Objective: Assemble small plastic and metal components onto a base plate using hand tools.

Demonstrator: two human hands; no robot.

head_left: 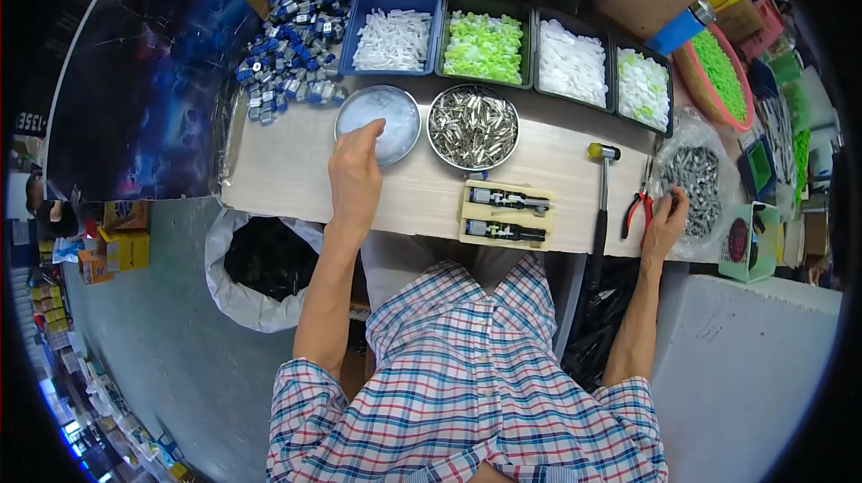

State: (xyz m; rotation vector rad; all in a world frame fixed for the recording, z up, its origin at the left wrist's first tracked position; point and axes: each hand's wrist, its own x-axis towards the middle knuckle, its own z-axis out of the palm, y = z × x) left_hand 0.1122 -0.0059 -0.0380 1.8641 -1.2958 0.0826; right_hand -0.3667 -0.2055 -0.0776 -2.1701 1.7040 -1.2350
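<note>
The left hand (pixel 356 171) reaches up the bench with fingers curled down over the near rim of a round metal bowl (pixel 378 119) of small clear parts, seemingly pinching 1 out, though the fingertips hide whether anything is gripped. The right hand (pixel 666 223) rests at the edge of a clear bag of small grey metal pieces (pixel 693 180), fingers bent into it; what it holds, I cannot tell. This looks like the picking-up step, both hands gathering parts. Between them, near the bench's front edge, a pale wooden jig (pixel 505 214) carries 2 dark half-built pieces lying side by side, their long axes running left to right; bringing a part there would call for lining it up along that axis. Beyond the jig sit a 2nd bowl of silvery metal pins (pixel 473 127), a hammer (pixel 599 200) with its handle pointing toward the person, red-handled pliers (pixel 637 209), and 4 trays (pixel 512 43) of white and green plastic parts.
</note>
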